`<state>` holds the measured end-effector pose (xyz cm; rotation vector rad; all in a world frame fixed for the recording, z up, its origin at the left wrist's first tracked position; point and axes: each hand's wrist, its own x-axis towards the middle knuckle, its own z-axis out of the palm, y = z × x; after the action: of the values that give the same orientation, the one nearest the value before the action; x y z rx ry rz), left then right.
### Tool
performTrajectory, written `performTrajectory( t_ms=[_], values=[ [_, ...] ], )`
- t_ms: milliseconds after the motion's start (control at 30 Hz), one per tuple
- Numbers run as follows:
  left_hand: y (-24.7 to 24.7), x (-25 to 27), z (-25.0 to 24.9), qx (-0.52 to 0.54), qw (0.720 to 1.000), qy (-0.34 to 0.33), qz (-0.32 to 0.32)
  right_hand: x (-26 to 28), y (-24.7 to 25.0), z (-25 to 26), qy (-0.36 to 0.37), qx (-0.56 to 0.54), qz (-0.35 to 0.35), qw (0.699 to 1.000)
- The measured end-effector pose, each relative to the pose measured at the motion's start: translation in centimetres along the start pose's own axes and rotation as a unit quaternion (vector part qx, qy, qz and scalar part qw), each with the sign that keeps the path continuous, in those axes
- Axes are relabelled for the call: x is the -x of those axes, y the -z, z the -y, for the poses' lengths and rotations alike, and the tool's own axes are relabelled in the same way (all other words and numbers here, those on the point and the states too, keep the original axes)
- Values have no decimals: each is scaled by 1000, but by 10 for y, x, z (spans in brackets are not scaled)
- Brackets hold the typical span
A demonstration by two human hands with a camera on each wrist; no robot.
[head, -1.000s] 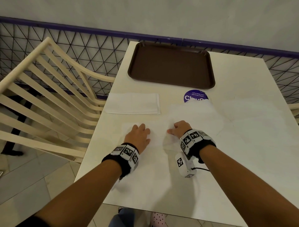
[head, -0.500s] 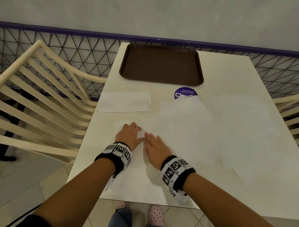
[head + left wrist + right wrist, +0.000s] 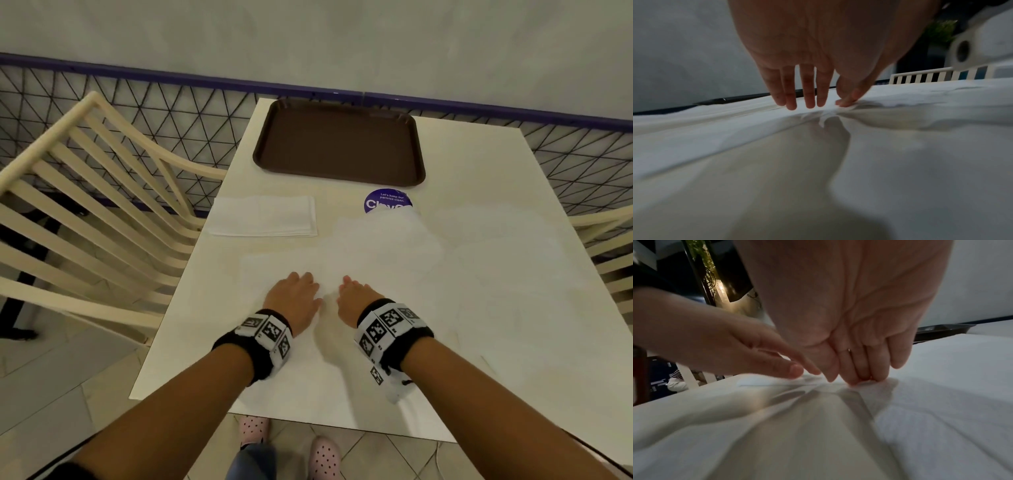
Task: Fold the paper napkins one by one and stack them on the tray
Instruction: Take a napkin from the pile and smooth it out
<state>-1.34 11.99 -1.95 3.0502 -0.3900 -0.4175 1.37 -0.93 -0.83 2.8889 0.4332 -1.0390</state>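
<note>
A white paper napkin [image 3: 329, 359] lies spread near the table's front edge. My left hand [image 3: 301, 284] rests flat on it, fingers straight and fingertips [image 3: 807, 104] pressing the paper. Just to the right, my right hand [image 3: 352, 287] presses the same napkin [image 3: 941, 402] with its fingertips [image 3: 855, 378], and the paper puckers into creases between both hands. The left hand [image 3: 777, 363] also shows in the right wrist view. A pile of folded napkins [image 3: 263, 216] lies at the left of the table. The brown tray [image 3: 339, 144] stands bare at the far edge.
More unfolded napkins [image 3: 394, 240] cover the table's middle and right, partly over a purple round sticker [image 3: 387, 200]. Cream slatted chairs stand at the left [image 3: 85, 205] and right [image 3: 609, 246]. A black mesh railing [image 3: 154, 113] runs behind the table.
The right hand went from curled on the napkin to flat beside the left, and now sits slightly apart from it. The left hand stayed pressing the napkin. The view tilted down.
</note>
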Motion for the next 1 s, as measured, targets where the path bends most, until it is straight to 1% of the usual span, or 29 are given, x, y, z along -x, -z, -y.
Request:
performTrajectory(
  t_ms=[67,133,200,300,400,533,667,733,800,867,1000],
  values=[
    [-8,4,-14,-13,1000,-13,7,3,5,2,-8,1,0,1000],
    [-13,7,-17,-25,1000,0,19,4,8,4,-4,10,1,1000],
    [-16,13,-13,-29,999,19,17,2,9,3,-2,9,2,1000],
    [-19,25,5,-32,998,48,9,-1,7,0,4,8,1,1000],
    [-22,42,31,-13,996,88,10,2,9,0,12,23,1,1000],
    [-19,59,55,-21,992,119,26,5,15,0,15,28,-29,999],
    [-8,46,61,-31,993,108,27,3,24,3,23,46,-47,998],
    [-4,33,59,-35,996,76,28,1,27,4,29,50,-52,997],
    [-3,21,57,-22,997,47,55,-2,28,5,35,52,-59,996],
    [-2,13,52,-19,996,43,82,-4,29,7,35,55,-58,996],
    [-1,1,44,-93,990,54,89,-6,32,13,36,61,-58,996]
  ],
)
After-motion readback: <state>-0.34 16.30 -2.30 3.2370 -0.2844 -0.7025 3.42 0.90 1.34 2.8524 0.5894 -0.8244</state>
